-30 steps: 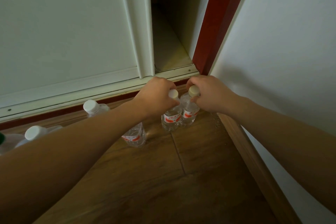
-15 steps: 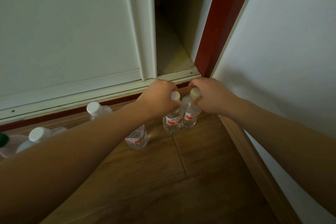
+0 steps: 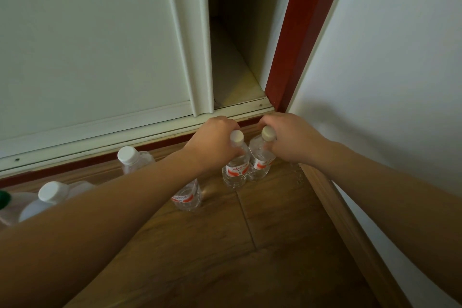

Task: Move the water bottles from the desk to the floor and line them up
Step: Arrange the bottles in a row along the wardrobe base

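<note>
Clasping necks, left grip holds one clear red-labelled bottle, right grip its touching white-capped twin.

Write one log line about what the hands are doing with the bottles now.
left grip: holds left bottle at neck | right grip: holds right bottle at neck | both: upright on floor

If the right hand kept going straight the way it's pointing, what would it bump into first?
Most likely the left-hand bottle, which stands right beside the right-hand bottle that the right hand grips. The left hand holds it by the neck. Depth is unclear, so I can't be sure.
</note>
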The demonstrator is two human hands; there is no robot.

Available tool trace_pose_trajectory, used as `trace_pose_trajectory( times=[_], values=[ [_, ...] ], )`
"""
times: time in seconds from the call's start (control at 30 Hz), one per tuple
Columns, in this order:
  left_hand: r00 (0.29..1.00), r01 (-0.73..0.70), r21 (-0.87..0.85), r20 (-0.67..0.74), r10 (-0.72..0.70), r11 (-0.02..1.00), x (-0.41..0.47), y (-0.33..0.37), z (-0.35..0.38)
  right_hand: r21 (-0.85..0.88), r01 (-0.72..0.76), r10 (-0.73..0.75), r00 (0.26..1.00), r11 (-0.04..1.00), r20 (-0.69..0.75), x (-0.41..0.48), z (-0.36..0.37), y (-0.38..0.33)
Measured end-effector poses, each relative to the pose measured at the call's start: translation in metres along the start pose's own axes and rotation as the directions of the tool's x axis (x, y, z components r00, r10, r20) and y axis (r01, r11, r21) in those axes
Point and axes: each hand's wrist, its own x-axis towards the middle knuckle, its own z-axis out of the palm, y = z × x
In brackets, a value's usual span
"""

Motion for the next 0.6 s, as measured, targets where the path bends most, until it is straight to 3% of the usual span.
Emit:
trace_pose_trajectory(
  times=[0.6],
  values=[
    [1.000,0.017,-0.012,0.009,-0.016,1.000,0.0007,-0.0062,0.0027,-0.029,0.010,-0.011,0.999,1.000,-0.031,0.0016,0.0051,-0.0002]
  ],
)
